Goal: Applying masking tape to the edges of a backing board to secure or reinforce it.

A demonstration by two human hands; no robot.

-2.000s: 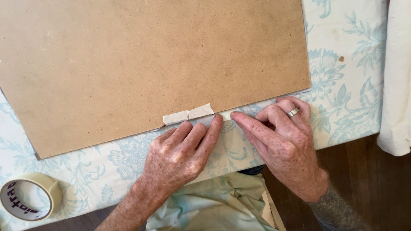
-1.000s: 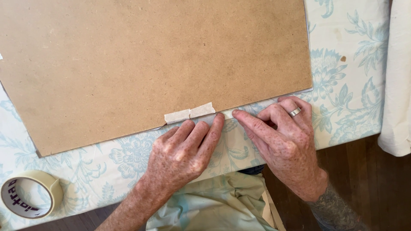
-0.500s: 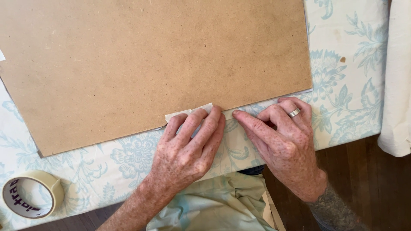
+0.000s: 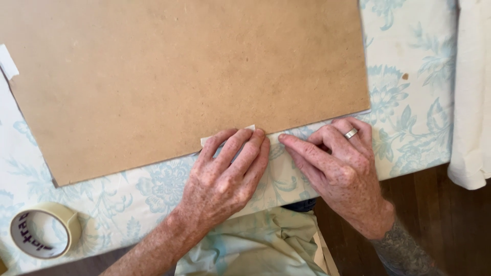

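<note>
A large brown hardboard panel [image 4: 179,76] lies flat on a floral cloth. On its near edge sits a short strip of pale tape [image 4: 209,139], mostly hidden under my fingers. My left hand [image 4: 225,174] lies flat on that strip, fingers together and pressing down. Beside it my right hand [image 4: 340,168], with a ring on one finger, rests on the cloth at the panel's edge, its index finger stretched toward the strip's right end. Neither hand grips anything.
A roll of pale tape [image 4: 43,236] lies on the cloth at the lower left. The white-and-blue floral cloth [image 4: 409,102] covers the table; its near edge drops to a dark wood floor [image 4: 450,230]. A white fabric [image 4: 475,92] hangs at the right. Another tape piece [image 4: 7,61] marks the panel's left edge.
My left hand slid forward onto the tape strip, covering most of it. The right hand has stayed in place.
</note>
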